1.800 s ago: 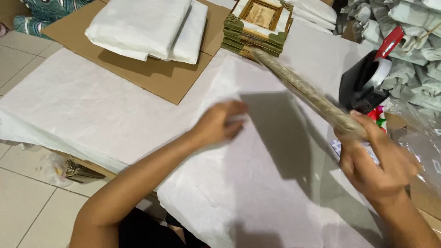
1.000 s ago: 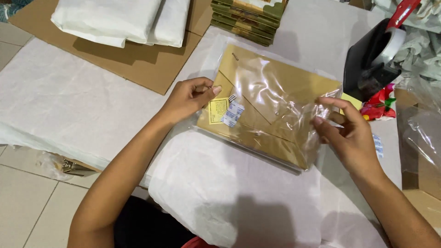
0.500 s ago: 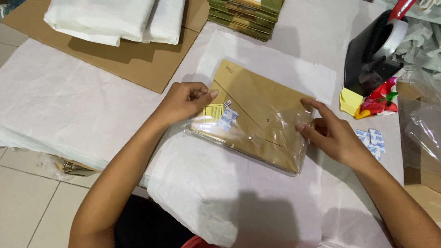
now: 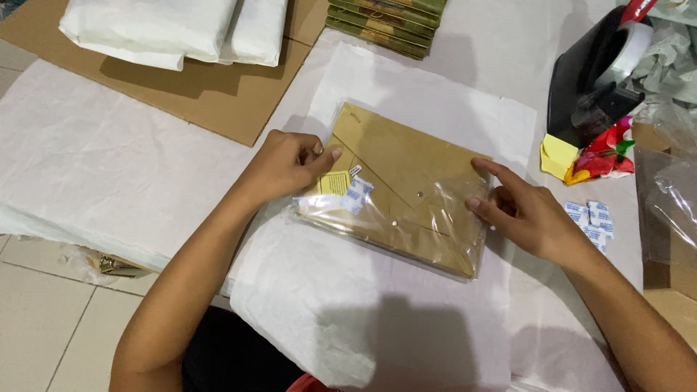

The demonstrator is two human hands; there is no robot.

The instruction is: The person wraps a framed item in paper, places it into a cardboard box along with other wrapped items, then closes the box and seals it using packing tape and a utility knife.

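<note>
Crinkling clear-wrapped flat gold packet [image 4: 406, 190].

Two bare forearms are being shown from above, reaching in from the lower edge of the view. No sleeves are being worn below the elbows, and no watch, bracelet or ring is being seen on either wrist or finger. The left hand [image 4: 287, 165] is being shown with short, plainly trimmed nails, pale and unpainted. The right hand [image 4: 524, 213] is being shown mostly from its back, its nails being largely hidden. Between the forearms, at the bottom of the frame, dark clothing is being glimpsed, with a small patch of red fabric just below it; its cut cannot be told.
</note>
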